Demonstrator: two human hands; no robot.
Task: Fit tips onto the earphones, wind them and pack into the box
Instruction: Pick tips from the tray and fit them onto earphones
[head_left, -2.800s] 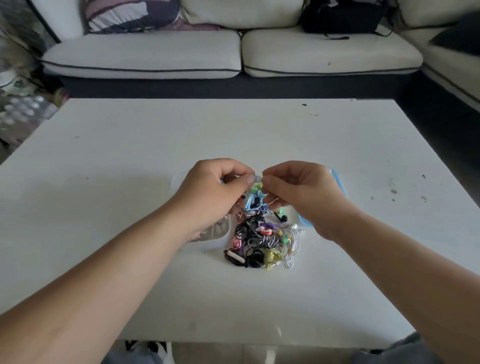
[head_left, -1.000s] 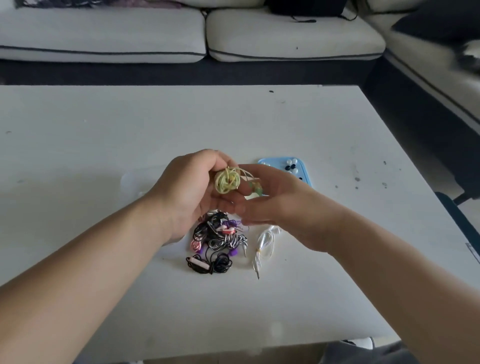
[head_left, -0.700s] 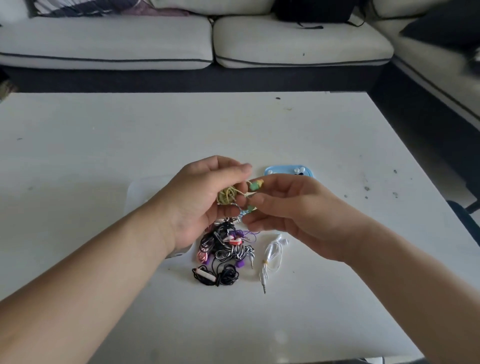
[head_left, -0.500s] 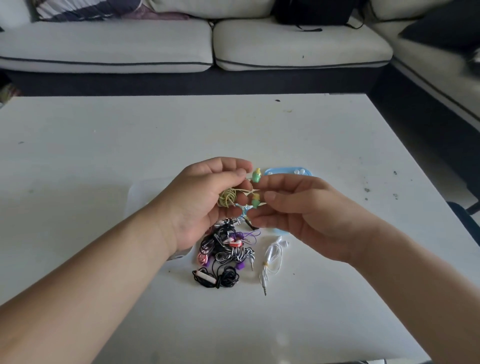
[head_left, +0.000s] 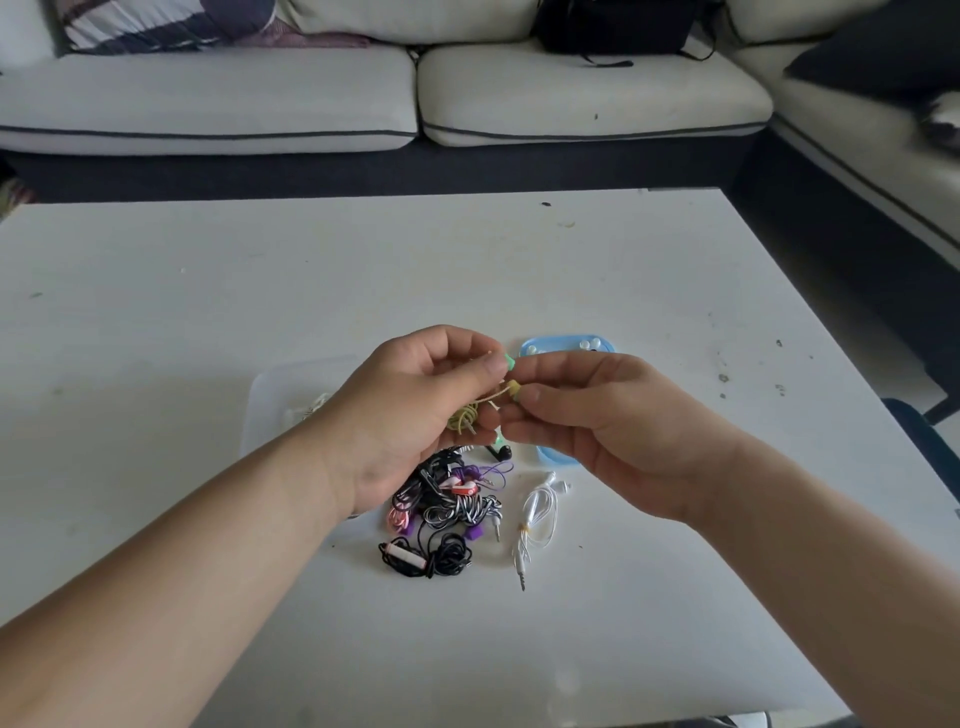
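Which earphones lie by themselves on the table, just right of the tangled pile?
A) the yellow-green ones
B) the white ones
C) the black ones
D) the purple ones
B: the white earphones lie apart, right of the tangled pile, on the table.

lid (head_left: 540, 347) light blue | coiled earphones (head_left: 462, 418) yellow-green | table (head_left: 649, 291) white

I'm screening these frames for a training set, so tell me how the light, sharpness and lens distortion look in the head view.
Head view: dim, soft daylight; the hands cast only a faint shadow on the white table. Wide-angle bending curves the table's edges and the sofa. The left hand and right hand are fairly sharp, the yellow-green earphones they pinch slightly soft. No strong glare.
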